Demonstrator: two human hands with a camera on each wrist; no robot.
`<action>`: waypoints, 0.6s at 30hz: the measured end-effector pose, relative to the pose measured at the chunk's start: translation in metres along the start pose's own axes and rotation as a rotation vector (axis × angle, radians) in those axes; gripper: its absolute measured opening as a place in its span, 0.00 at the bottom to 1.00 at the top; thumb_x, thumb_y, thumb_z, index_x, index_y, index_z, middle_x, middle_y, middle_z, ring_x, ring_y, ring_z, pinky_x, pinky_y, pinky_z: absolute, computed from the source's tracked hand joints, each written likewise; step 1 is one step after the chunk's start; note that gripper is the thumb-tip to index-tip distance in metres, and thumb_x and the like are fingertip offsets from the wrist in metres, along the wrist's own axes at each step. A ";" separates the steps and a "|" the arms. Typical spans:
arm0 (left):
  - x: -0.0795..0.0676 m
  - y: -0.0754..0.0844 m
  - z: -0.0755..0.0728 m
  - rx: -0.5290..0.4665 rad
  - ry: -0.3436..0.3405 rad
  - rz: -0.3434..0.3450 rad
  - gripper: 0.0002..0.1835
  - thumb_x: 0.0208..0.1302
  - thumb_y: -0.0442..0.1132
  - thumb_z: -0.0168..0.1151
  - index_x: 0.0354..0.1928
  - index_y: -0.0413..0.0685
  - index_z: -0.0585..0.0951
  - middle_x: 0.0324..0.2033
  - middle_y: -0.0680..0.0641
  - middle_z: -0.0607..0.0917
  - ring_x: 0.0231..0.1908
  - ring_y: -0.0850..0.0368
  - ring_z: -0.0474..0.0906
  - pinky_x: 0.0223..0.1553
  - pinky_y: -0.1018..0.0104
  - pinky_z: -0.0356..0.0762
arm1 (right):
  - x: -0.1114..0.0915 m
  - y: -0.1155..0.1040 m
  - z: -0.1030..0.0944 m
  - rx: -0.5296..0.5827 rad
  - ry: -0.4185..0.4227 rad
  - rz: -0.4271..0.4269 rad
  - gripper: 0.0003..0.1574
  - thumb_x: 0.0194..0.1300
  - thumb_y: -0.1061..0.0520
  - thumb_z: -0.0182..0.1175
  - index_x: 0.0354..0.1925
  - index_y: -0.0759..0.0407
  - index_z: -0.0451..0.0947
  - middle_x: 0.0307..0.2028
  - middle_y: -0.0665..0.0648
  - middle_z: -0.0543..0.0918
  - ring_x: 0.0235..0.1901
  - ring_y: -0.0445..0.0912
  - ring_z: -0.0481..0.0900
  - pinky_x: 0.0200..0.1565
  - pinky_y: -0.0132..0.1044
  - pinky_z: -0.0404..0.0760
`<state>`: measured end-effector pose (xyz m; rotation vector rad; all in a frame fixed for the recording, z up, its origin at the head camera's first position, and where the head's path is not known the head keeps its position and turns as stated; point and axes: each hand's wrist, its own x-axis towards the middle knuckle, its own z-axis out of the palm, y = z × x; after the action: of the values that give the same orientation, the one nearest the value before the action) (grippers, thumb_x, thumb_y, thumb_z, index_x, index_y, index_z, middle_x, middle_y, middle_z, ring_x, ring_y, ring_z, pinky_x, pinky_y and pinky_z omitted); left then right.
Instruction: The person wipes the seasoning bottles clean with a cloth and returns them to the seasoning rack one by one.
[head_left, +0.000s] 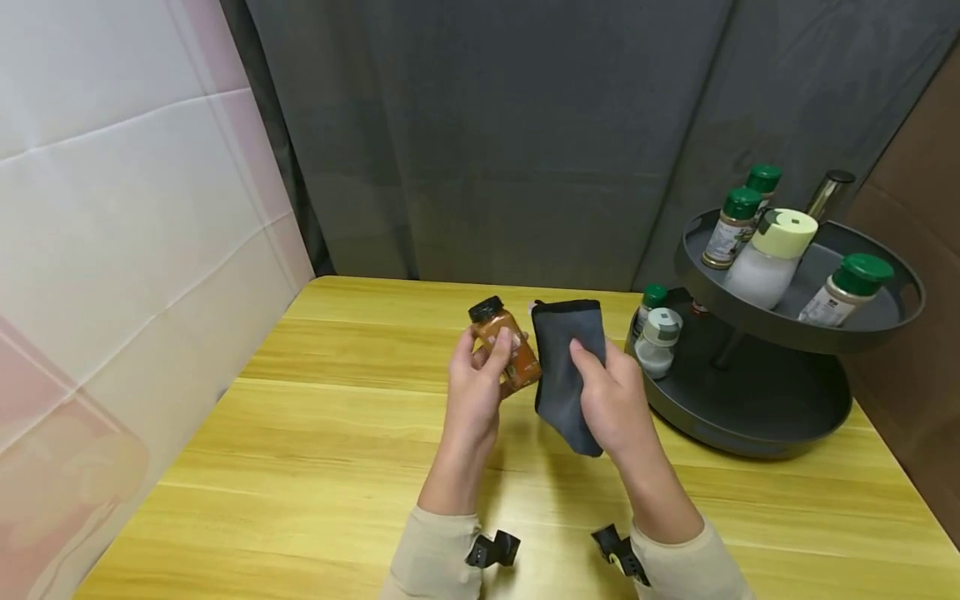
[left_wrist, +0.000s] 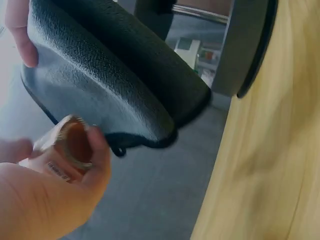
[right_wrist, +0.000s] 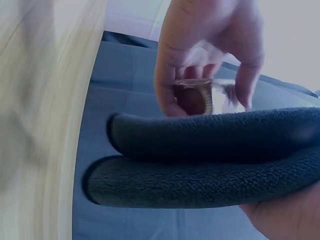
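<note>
Yellow wood-grain counter [head_left: 337, 467] spread beneath the hands, which were raised above it. Nearest the person's body, the beige sleeves [head_left: 435, 554] ended short of the wrists, presumably keeping fabric away from the work. The left hand [head_left: 472, 396] was curled round a spice bottle [head_left: 522, 360], thumb across its side; the black cap [head_left: 486, 309] tipped up and leftward beyond the fingers, a hold that probably steadied the body while leaving its base uncovered. Just beside it, the right hand [head_left: 611, 404] pinched a grey cloth [head_left: 561, 358], thumb on the near face. The cloth was folded into layers, likely for a thicker, easier grip; whether it touched the bottle could not be told. Beyond and right of the right hand stood a two-tier rack [head_left: 750, 417], its raised rims presumably there to contain the green-capped jars [head_left: 730, 232] and pale-lidded shaker [head_left: 768, 262]. Behind everything hung a dark curtain [head_left: 487, 150].
</note>
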<state>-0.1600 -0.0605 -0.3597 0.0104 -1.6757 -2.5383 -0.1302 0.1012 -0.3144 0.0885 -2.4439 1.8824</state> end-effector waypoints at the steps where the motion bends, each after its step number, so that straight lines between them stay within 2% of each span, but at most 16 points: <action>1: -0.001 0.000 0.001 0.059 -0.018 0.011 0.24 0.80 0.45 0.61 0.71 0.48 0.70 0.58 0.37 0.86 0.55 0.50 0.86 0.52 0.54 0.88 | 0.000 0.000 0.000 0.006 0.013 -0.017 0.25 0.86 0.47 0.45 0.61 0.62 0.78 0.54 0.66 0.85 0.48 0.53 0.85 0.50 0.38 0.82; 4: -0.004 -0.001 0.002 0.232 -0.084 0.062 0.24 0.76 0.39 0.65 0.69 0.47 0.71 0.57 0.37 0.87 0.58 0.50 0.84 0.59 0.51 0.83 | -0.002 0.000 -0.001 0.036 0.043 -0.074 0.24 0.86 0.48 0.46 0.60 0.62 0.78 0.52 0.66 0.85 0.46 0.50 0.85 0.48 0.35 0.82; 6: -0.006 -0.002 0.003 0.327 -0.120 0.111 0.24 0.73 0.37 0.69 0.67 0.46 0.74 0.57 0.39 0.87 0.59 0.49 0.81 0.65 0.47 0.78 | -0.003 -0.001 0.001 0.060 0.067 -0.117 0.23 0.86 0.48 0.46 0.57 0.64 0.78 0.47 0.67 0.83 0.42 0.50 0.83 0.45 0.34 0.81; 9: -0.008 -0.002 0.005 0.394 -0.153 0.160 0.23 0.69 0.34 0.72 0.65 0.47 0.79 0.57 0.41 0.85 0.60 0.46 0.79 0.68 0.41 0.73 | -0.005 0.000 0.004 0.085 0.090 -0.168 0.23 0.86 0.49 0.46 0.58 0.65 0.77 0.47 0.66 0.81 0.43 0.50 0.80 0.45 0.33 0.79; 13: -0.009 0.001 0.007 0.378 -0.139 0.161 0.24 0.70 0.34 0.71 0.66 0.50 0.81 0.59 0.42 0.84 0.59 0.46 0.80 0.62 0.49 0.79 | -0.006 0.005 0.011 0.078 0.084 -0.187 0.23 0.85 0.50 0.47 0.60 0.65 0.78 0.45 0.65 0.82 0.42 0.51 0.79 0.44 0.34 0.78; 16: -0.009 0.003 0.007 0.341 -0.103 0.168 0.24 0.71 0.34 0.71 0.67 0.50 0.81 0.60 0.42 0.83 0.59 0.47 0.80 0.57 0.55 0.83 | -0.006 0.012 0.016 0.070 0.053 -0.140 0.23 0.86 0.49 0.46 0.57 0.64 0.79 0.41 0.66 0.81 0.39 0.52 0.79 0.42 0.37 0.79; 18: -0.009 0.004 0.006 0.323 -0.089 0.179 0.24 0.71 0.34 0.70 0.67 0.48 0.81 0.61 0.41 0.83 0.59 0.47 0.81 0.57 0.55 0.85 | -0.006 0.016 0.017 0.070 0.035 -0.092 0.23 0.86 0.48 0.46 0.56 0.63 0.79 0.42 0.66 0.82 0.40 0.52 0.81 0.43 0.38 0.80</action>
<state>-0.1515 -0.0560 -0.3542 -0.2201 -2.0026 -2.1474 -0.1260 0.0887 -0.3346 0.1671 -2.3102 1.9139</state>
